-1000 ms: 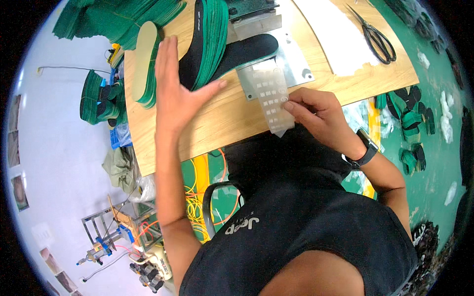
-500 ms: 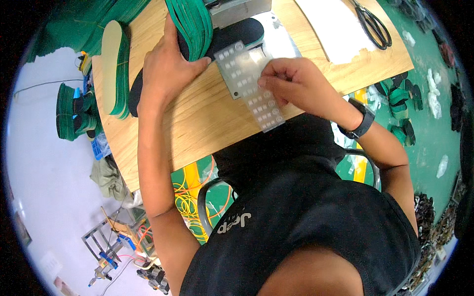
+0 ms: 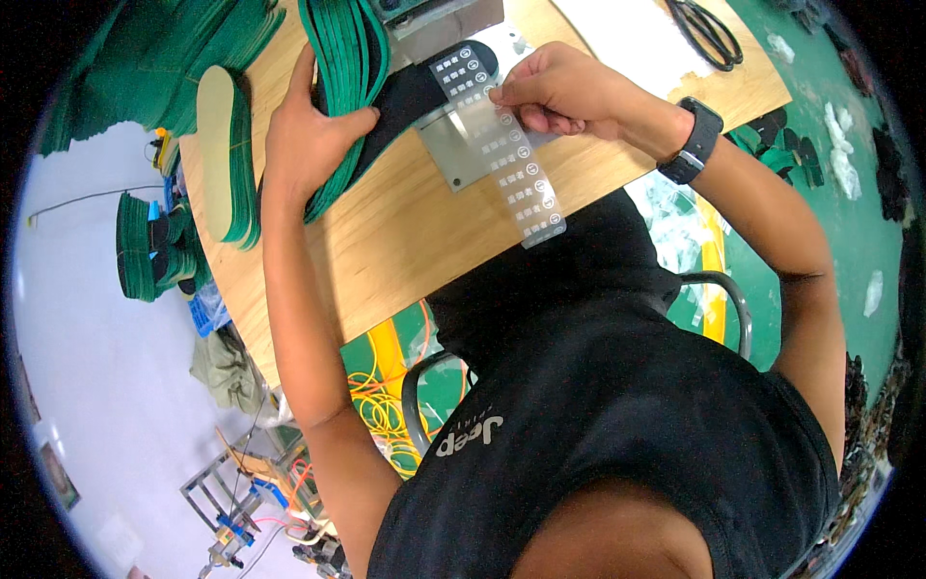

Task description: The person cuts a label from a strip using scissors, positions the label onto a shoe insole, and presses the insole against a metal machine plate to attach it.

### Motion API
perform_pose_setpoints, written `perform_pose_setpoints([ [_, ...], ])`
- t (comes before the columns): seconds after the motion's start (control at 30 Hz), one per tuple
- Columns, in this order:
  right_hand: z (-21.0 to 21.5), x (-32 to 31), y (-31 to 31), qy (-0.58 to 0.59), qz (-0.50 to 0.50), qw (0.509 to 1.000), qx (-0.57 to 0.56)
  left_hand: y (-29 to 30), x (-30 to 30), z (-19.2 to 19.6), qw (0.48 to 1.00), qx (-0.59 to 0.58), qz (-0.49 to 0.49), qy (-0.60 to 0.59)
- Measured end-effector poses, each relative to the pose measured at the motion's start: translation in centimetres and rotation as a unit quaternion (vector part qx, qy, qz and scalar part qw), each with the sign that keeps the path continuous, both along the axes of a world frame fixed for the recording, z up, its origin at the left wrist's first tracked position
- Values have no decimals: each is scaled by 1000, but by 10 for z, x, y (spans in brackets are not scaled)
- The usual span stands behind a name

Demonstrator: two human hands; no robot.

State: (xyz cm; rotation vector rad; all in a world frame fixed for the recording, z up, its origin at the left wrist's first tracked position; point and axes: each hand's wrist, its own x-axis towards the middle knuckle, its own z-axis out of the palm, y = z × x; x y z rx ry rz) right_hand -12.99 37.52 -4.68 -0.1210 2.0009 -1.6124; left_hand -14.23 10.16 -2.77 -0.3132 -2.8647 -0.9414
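Observation:
My right hand (image 3: pixel 569 92) pinches the edge of a clear strip (image 3: pixel 526 179) printed with rows of small white marks. The strip's far end lies over the rounded end of a black insole (image 3: pixel 410 101), though I cannot tell if it touches. Its near end hangs out toward the table's front edge. On the left, my left hand (image 3: pixel 313 145) is curled round a stack of green-edged insoles (image 3: pixel 342 58), thumb reaching toward the black insole; some fingers are hidden behind the stack. Under the strip sits a flat metal plate (image 3: pixel 449 159).
A metal machine block (image 3: pixel 444 29) stands at the far edge of the wooden table (image 3: pixel 386 261). Another insole stack (image 3: pixel 222 154) with a cream top lies at left. Black-handled scissors (image 3: pixel 709 34) and a white sheet (image 3: pixel 617 43) are at far right. Green insole piles (image 3: pixel 164 68) fill the far left.
My right hand has moved away from me with the strip, bringing its far end over the black insole's rounded end. The left hand stays at the green stack; the whole view has shifted slightly.

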Motion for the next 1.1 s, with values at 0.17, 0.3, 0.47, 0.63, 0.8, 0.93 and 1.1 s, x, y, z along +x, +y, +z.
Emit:
perform_pose_setpoints([
  [0.17, -3, -6, 6, 3, 12, 1000, 24, -5, 6, -2, 996, 89, 17, 22],
  [0.3, -5, -7, 4, -8, 18, 1000, 20, -10, 15, 0, 986, 162, 22, 2],
  [0.47, -3, -2, 3, 37, 23, 996, 80, -21, 12, -4, 976, 214, 26, 16],
  [0.63, -2, -2, 1, 45, 44, 996, 65, -31, 20, -5, 959, 268, 57, 72],
  [0.8, -3, -5, 1, 18, 34, 998, 47, -32, 18, -10, 952, 286, 47, 95],
  [0.93, -1, -6, -3, 3, 29, 996, 90, -24, 22, -5, 958, 273, 61, 59],
  [1.1, 3, -2, -2, -5, 30, 997, 76, -28, 23, -4, 966, 249, 52, 47],
])
